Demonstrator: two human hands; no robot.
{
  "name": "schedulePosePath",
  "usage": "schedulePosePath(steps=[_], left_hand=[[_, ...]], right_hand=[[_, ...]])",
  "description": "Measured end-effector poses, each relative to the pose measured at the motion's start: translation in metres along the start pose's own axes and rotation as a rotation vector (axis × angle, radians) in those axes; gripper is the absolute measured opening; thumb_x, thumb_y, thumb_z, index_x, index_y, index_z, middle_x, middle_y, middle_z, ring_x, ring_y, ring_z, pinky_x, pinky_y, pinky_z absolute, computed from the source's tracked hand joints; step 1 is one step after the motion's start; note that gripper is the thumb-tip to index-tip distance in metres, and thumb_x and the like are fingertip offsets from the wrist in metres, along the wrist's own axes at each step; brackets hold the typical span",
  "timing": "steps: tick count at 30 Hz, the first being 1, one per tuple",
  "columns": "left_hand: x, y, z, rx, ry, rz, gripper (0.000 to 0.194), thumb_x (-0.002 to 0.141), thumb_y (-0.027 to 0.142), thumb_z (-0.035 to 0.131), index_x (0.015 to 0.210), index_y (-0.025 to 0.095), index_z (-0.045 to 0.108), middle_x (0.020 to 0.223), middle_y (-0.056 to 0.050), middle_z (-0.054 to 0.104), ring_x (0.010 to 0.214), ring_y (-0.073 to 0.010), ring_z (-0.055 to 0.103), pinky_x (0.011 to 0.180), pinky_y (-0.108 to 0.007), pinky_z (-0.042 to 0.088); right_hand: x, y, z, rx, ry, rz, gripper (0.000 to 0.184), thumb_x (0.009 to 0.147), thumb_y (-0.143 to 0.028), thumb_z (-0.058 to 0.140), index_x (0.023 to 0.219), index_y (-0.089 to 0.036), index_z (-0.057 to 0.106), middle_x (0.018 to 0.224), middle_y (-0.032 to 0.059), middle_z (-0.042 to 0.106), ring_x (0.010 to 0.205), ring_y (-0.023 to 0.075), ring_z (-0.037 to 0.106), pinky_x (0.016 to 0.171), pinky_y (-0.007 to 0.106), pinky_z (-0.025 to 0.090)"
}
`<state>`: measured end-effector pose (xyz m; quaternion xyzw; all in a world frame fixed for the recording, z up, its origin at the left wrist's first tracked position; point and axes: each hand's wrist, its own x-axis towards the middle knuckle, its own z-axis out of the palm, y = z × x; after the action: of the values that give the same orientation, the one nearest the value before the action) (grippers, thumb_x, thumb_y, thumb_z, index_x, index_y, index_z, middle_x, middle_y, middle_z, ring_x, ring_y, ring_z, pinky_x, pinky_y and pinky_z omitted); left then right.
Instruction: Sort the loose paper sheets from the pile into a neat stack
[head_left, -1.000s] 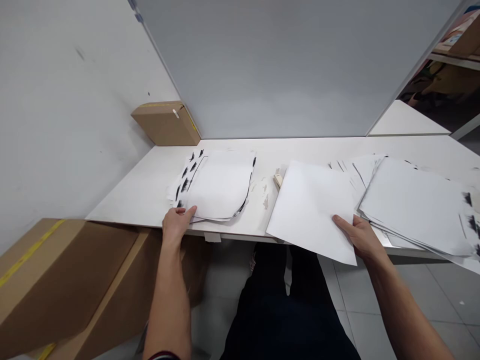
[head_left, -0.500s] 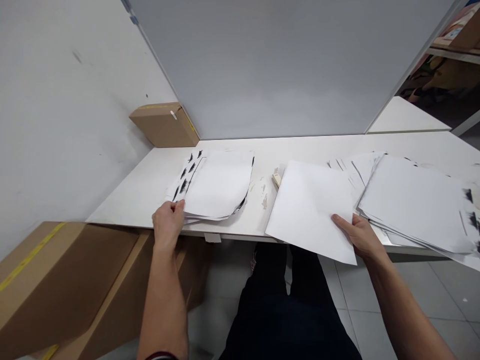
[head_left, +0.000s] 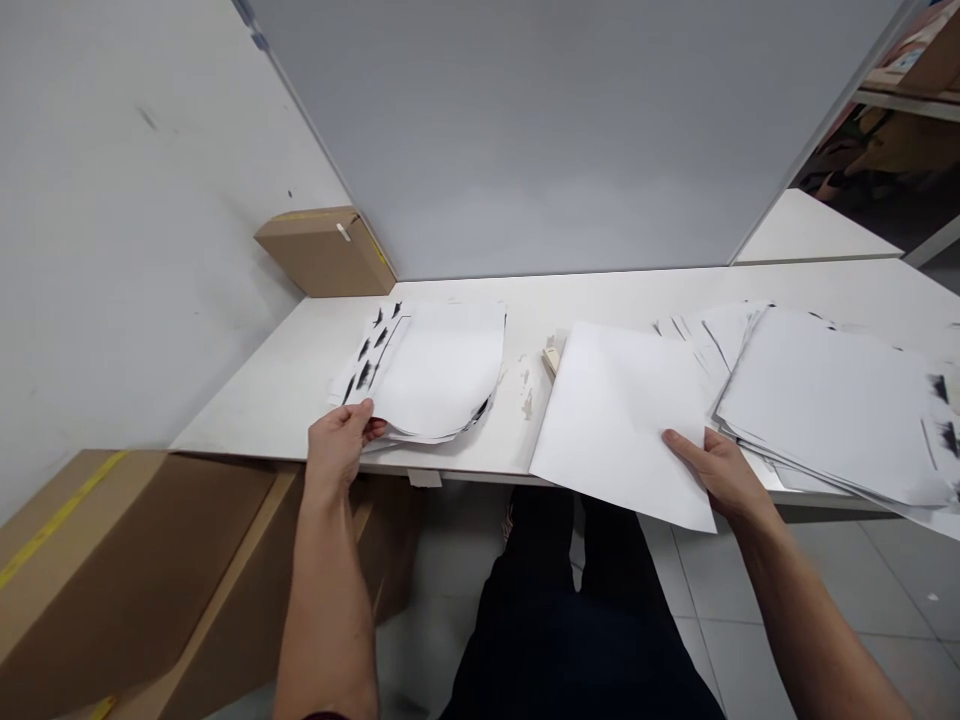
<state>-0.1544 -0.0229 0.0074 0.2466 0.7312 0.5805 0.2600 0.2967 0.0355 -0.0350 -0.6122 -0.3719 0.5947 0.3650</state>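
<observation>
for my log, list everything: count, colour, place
table: one, white, centre
paper stack: one, mostly white, left
held paper: count unclear, white, middle
paper pile: one, mostly white, right
block: one, beige, by held paper
small box: one, brown, back left
large boxes: count unclear, brown, below left
panel: one, grey, back
wall: one, white, left
shelf: one, pale, right
floor: one, grey, below
left hand: one, bare, at stack
right hand: one, bare, holding paper
trousered legs: two, dark, bottom

The held sheet (head_left: 615, 420) partly hides a pale block (head_left: 550, 362), and the frame's right edge crops a paper stack (head_left: 832, 410).
</observation>
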Motion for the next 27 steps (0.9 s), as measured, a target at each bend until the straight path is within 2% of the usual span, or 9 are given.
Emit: schedulePosePath(steps=[2, 6, 11, 15, 18, 21, 27], left_hand=[[-0.001, -0.001, -0.001, -0.113, -0.052, -0.035, 0.024, 0.056, 0.028, 0.073, 0.065, 0.013, 0.056, 0.057, 0.002, 0.057, 0.055, -0.011, 0.057, 0.06, -0.026, 0.052], [-0.003, -0.004, -0.007, -0.173, -0.09, -0.02, 0.041, 0.049, 0.025, 0.078, 0.081, 0.014, 0.056, 0.064, 0.002, 0.06, 0.056, -0.0111, 0.059, 0.062, -0.03, 0.054], [-0.007, -0.013, -0.009, -0.121, -0.14, 0.086, 0.057, 0.051, 0.027, 0.078, 0.102, 0.016, 0.054, 0.062, 0.006, 0.054, 0.06, -0.0103, 0.059, 0.072, -0.033, 0.054], [-0.007, -0.021, -0.008, -0.088, -0.198, 0.222, 0.07, 0.055, 0.025, 0.076, 0.119, 0.02, 0.049, 0.076, 0.003, 0.056, 0.073, -0.01, 0.059, 0.081, -0.032, 0.051], [-0.007, -0.025, -0.006, -0.099, -0.235, 0.282, 0.073, 0.056, 0.023, 0.076, 0.123, 0.021, 0.047, 0.091, -0.002, 0.058, 0.082, -0.0109, 0.059, 0.085, -0.031, 0.049], [-0.005, -0.028, -0.005, -0.125, -0.251, 0.284, 0.074, 0.057, 0.023, 0.075, 0.125, 0.022, 0.046, 0.102, -0.005, 0.058, 0.086, -0.0118, 0.06, 0.087, -0.031, 0.048], [-0.006, -0.032, -0.005, -0.164, -0.235, 0.259, 0.077, 0.057, 0.026, 0.076, 0.127, 0.022, 0.044, 0.106, -0.007, 0.059, 0.091, -0.015, 0.059, 0.083, -0.033, 0.051]], right_hand=[[-0.001, -0.001, 0.001, 0.006, 0.005, 0.007, 0.03, 0.069, -0.037, 0.071, 0.09, -0.018, 0.064, 0.083, 0.0065, 0.071, 0.068, 0.0204, 0.067, 0.052, 0.026, 0.053], [-0.002, -0.002, 0.002, -0.012, 0.014, 0.011, 0.031, 0.068, -0.038, 0.071, 0.091, -0.017, 0.064, 0.083, 0.0071, 0.071, 0.067, 0.0211, 0.067, 0.051, 0.026, 0.052], [0.0, -0.001, 0.002, -0.025, 0.011, -0.008, 0.031, 0.069, -0.038, 0.069, 0.092, -0.017, 0.063, 0.085, 0.0079, 0.072, 0.068, 0.0222, 0.067, 0.051, 0.027, 0.052], [0.001, 0.001, 0.001, -0.035, 0.002, -0.033, 0.029, 0.07, -0.037, 0.068, 0.091, -0.018, 0.064, 0.085, 0.0078, 0.072, 0.07, 0.0236, 0.068, 0.053, 0.029, 0.053], [0.001, 0.001, 0.001, -0.042, 0.0, -0.029, 0.027, 0.07, -0.036, 0.067, 0.091, -0.018, 0.065, 0.083, 0.0076, 0.072, 0.07, 0.0244, 0.068, 0.054, 0.03, 0.054], [-0.001, 0.0, 0.002, -0.039, 0.012, -0.005, 0.028, 0.07, -0.037, 0.068, 0.09, -0.018, 0.065, 0.083, 0.0076, 0.072, 0.071, 0.0242, 0.068, 0.053, 0.03, 0.054], [0.0, 0.001, 0.001, -0.022, 0.011, -0.005, 0.031, 0.069, -0.037, 0.069, 0.093, -0.018, 0.064, 0.085, 0.007, 0.072, 0.072, 0.0227, 0.068, 0.055, 0.028, 0.054]])
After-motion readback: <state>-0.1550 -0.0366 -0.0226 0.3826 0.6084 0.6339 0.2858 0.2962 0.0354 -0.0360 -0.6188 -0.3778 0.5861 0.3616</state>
